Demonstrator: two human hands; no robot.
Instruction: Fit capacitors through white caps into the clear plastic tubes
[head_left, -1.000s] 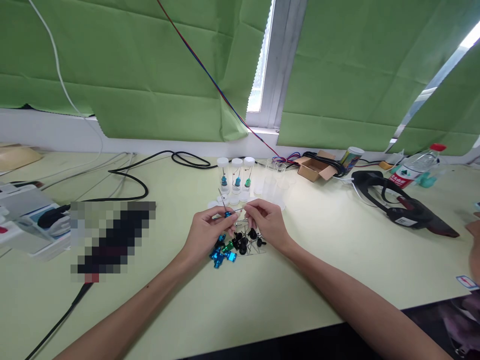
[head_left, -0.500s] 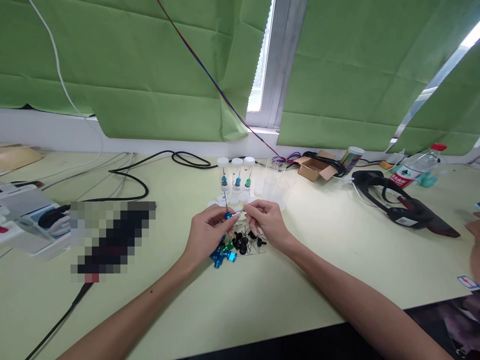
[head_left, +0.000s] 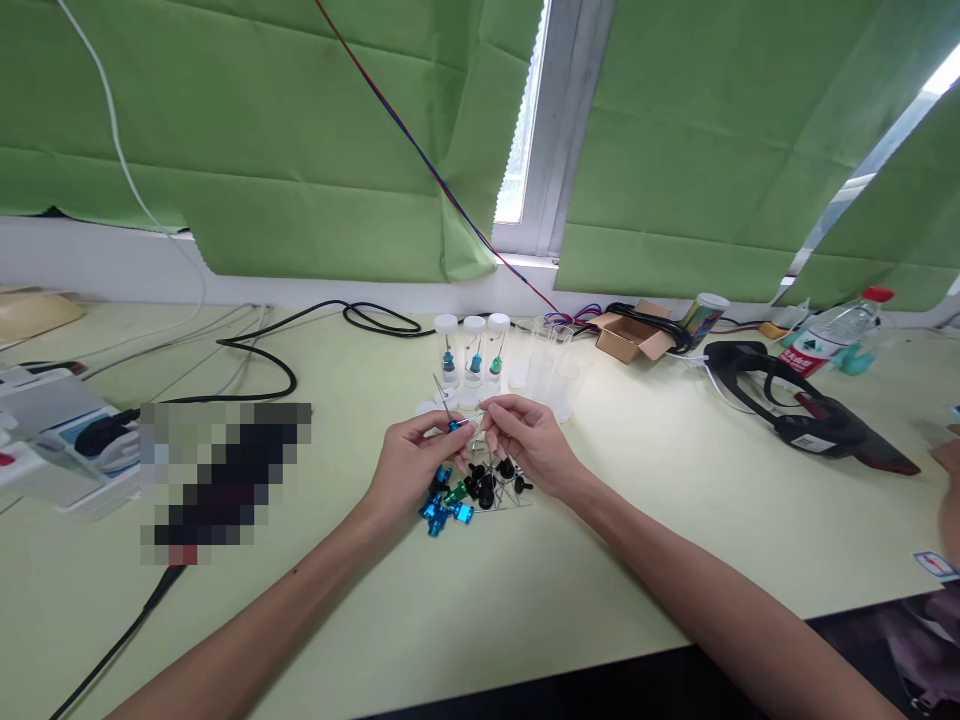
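Right, it's fingertip work: the left hand has a blue fitting pinched between thumb and forefinger, up above the table, with one thin pin slanting out of its top. Across from it, the right hand closes thumb and finger on the far end of a thin rod that reaches over from the fitting; whether it is seated there is too small to tell.

Just below, loose pieces lie in a heap: blue fittings, a green fitting and black knobs tangled among bare metal rods. Behind the hands stand three capped tubes, each with a coloured, pin-topped piece inside. So the tally looks like three put up, one in hand, and several pieces yet untouched in the heap. Beside those, open-topped tubes wait uncapped, short of the cardboard box.
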